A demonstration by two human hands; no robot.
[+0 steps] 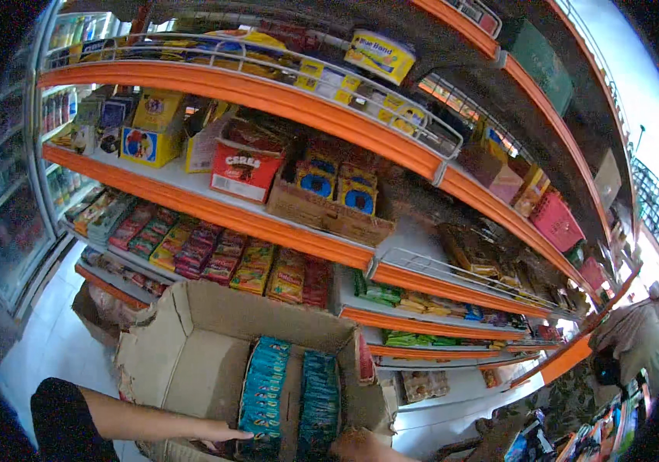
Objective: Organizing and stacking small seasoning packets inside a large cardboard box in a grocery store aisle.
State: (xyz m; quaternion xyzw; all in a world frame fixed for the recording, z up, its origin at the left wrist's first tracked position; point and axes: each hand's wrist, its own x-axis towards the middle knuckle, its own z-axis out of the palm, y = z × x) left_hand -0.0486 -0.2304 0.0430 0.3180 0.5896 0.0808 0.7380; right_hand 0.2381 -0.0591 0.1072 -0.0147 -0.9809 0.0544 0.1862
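Observation:
In front of me an opened cardboard box (214, 350) holds two long rows of teal packets, a left row (265, 385) and a right row (319, 400), with a narrow gap between them. My left hand (225, 433) reaches in over the box's near left side. It is closed on the near part of the left row, thumb on top, the other fingers mostly hidden. At the near end of the right row is my right hand (362, 446), cut off by the lower edge. Its fingertips lie against or close beside those packets; its grip is hidden.
Orange-edged shelves (268, 223) rise beyond the box, stocked with colourful sachets (214, 254), a red carton (245, 165) and a yellow tub (379, 55). A glass-door fridge (18, 231) stands left. Egg trays (426, 383) sit low on the right. Another person (637, 339) is at far right.

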